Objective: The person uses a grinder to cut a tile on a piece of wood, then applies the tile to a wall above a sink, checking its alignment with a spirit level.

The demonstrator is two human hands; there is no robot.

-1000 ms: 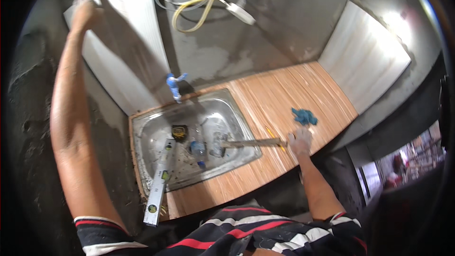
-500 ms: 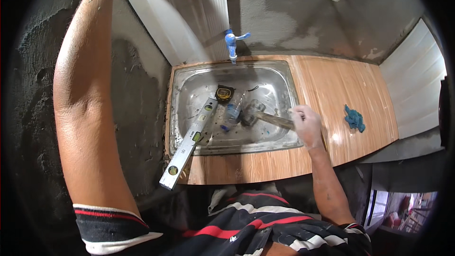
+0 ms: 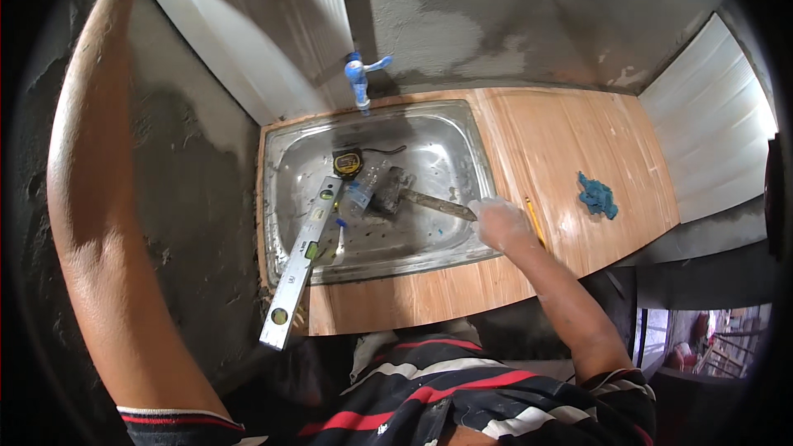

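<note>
My right hand (image 3: 500, 224) is closed around the end of the wooden handle of a hammer (image 3: 438, 204), at the sink's right rim. The hammer's dark, blocky head lies in the steel sink (image 3: 413, 246). Beside the head is a crumpled clear plastic bottle (image 3: 360, 195) with blue on it. A black and yellow tape measure (image 3: 348, 163) sits behind the bottle. One end of a silver spirit level (image 3: 299, 268) rests inside the sink, and the other sticks out past the front left edge. My left arm reaches up along the left side, its hand outside the picture.
A yellow pencil (image 3: 535, 221) and a teal wad of cloth (image 3: 596, 196) lie on the wood-look counter (image 3: 545, 144). The blue tap (image 3: 358, 81) stands behind the sink. White ribbed panels rise at the back left and right (image 3: 702, 128); grey plastered wall (image 3: 462, 25) runs behind.
The view has swung, so the scene sits further left. My right hand has shifted slightly left over the counter, and the pencil it covered now shows. The hammer, blurred before, looks sharp.
</note>
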